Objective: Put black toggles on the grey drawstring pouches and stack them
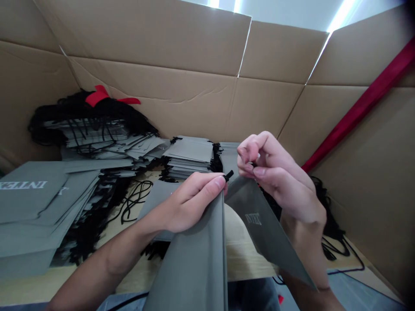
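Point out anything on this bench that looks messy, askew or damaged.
Loose black cords sprawl tangled over the wooden tabletop, and the far stack of flat grey paper bags has slumped and fanned out. The bags and the cardboard walls show no visible damage.

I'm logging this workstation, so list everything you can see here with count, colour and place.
Open grey paper bag: one, grey with pale lettering, centre foreground, held in both hands.
Black cord end: one, black, at the bag's top edge between the hands.
Flat grey paper bags: one stack, count unclear, left.
Small grey bag stack: one stack, centre back.
Corded bag heap: one, grey and black, back left, red ribbon on top.
Loose black cords: several, on the wooden table.
Cardboard walls: brown, all round.
Red strip: one, right wall.
Left hand: grips the bag's edge.
Right hand: pinches at the cord.
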Demonstrator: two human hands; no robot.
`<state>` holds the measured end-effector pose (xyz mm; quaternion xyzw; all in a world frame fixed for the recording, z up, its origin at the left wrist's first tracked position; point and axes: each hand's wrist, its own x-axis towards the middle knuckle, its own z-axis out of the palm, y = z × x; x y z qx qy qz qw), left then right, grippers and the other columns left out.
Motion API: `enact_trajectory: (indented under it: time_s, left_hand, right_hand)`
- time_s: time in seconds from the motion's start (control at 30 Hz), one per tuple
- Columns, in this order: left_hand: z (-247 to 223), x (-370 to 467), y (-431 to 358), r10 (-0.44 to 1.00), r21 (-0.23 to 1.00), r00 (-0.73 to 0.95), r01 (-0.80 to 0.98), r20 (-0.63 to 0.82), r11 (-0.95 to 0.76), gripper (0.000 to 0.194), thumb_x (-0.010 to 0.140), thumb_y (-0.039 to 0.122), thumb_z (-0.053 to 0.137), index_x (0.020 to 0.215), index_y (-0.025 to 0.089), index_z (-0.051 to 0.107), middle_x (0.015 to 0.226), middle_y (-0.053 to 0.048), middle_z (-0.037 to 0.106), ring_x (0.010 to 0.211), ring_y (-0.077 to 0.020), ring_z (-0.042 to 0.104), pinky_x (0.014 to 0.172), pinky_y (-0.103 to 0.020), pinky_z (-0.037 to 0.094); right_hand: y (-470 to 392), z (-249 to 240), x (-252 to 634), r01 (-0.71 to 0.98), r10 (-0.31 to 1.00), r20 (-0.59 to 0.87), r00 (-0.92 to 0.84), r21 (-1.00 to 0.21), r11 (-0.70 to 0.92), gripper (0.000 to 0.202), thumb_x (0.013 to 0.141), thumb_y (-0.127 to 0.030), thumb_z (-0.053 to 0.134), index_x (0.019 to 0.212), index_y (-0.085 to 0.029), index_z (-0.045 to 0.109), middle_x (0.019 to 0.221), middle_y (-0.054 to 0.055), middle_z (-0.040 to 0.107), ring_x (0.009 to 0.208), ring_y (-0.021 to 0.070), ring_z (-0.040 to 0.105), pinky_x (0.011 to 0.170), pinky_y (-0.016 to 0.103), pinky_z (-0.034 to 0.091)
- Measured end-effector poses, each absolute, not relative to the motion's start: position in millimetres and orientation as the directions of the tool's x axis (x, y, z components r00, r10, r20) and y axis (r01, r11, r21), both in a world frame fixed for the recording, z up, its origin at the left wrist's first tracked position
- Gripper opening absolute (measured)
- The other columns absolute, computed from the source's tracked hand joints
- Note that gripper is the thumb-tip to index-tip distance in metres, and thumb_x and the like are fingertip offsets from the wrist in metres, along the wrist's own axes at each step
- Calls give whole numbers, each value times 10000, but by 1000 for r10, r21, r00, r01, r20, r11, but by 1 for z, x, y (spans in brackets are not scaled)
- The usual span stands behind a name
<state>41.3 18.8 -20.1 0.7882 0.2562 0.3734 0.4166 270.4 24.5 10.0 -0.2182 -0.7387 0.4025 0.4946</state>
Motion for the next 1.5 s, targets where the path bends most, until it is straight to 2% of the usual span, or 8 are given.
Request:
enact_trajectory:
  time_s: [0.1, 0.47, 0.6, 0.8, 1.0, 1.23, 1.37, 1.5]
  left_hand:
    - [-21, 40, 21, 723, 873, 584, 50, 369, -486, 524, 1203, 482, 381, 789, 198, 527, 727, 35, 477, 693, -138, 431, 692, -295, 375]
    - [-25, 39, 27, 768, 868, 441, -52, 464, -495, 511, 1146, 478, 442, 717, 206, 494, 654, 11, 426, 622, -153, 361, 614, -339, 330]
    - [-21, 37, 32, 774, 831, 325, -338, 543, -442, 726, 1112, 696, 313, 557, 228, 304, 514, 1, 250, 548, -169, 313, 609, -386, 351]
    - [-9, 24, 34, 761, 786, 259, -384, 595, -484, 842, 1035, 855, 258, 492, 214, 197, 421, 0, 147, 459, -145, 257, 538, -387, 361]
    - [6, 6, 30, 643, 697, 279, -384, 713, -606, 768, 1031, 707, 515, 537, 200, 219, 438, 21, 154, 466, -121, 259, 533, -365, 345]
    - [-5, -14, 62, 719, 658, -250, -291, 648, -695, 576, 1096, 456, 249, 585, 197, 185, 458, 20, 134, 457, -102, 210, 531, -368, 245]
    - [-10, -18, 83, 682, 748, -519, -116, 515, -653, 451, 1094, 415, 111, 688, 218, 101, 529, 35, 99, 494, -84, 231, 555, -331, 279]
    - [-10, -11, 86, 602, 775, -562, 119, 568, -620, 419, 1078, 364, 362, 683, 224, 387, 610, 54, 395, 637, -99, 475, 673, -323, 432]
  right_hand:
    - [23, 9, 272, -70, 694, 579, -427, -786, 614, 327, 831, 21, 559, 964, -267, 477, 1070, 27, 499, 910, 208, 447, 774, 340, 414]
    - [24, 13, 273, 201, 660, 535, -527, -676, 709, 346, 946, 45, 536, 1098, -252, 629, 1032, 6, 622, 916, 170, 594, 754, 303, 478]
    - [29, 7, 266, 355, 645, 415, -641, -585, 729, 259, 1010, -158, 744, 1249, -224, 672, 1159, 41, 713, 1010, 199, 656, 821, 323, 551]
    - [55, -15, 248, 484, 640, 205, -741, -497, 720, 834, 831, -432, 1024, 1514, -201, 604, 1425, 153, 639, 1374, 350, 582, 1181, 555, 539]
    - [51, -13, 252, 494, 651, 263, -712, -472, 730, 662, 898, -410, 965, 1435, -234, 620, 1425, 135, 624, 1347, 357, 600, 1154, 577, 578]
    - [-6, 5, 265, 499, 564, 344, -750, -264, 825, 1257, 846, -273, 997, 1816, -376, 204, 1690, 148, 468, 1466, 419, 508, 1164, 604, 595]
    - [-5, 9, 252, 361, 467, 557, -687, -297, 884, 186, 1082, -352, 764, 1206, -229, 699, 1106, 85, 722, 1028, 263, 641, 912, 423, 610]
    - [6, 13, 250, 476, 572, 698, -431, -363, 801, 388, 1133, -259, 646, 783, -237, 478, 771, 0, 567, 706, 172, 512, 660, 331, 447]
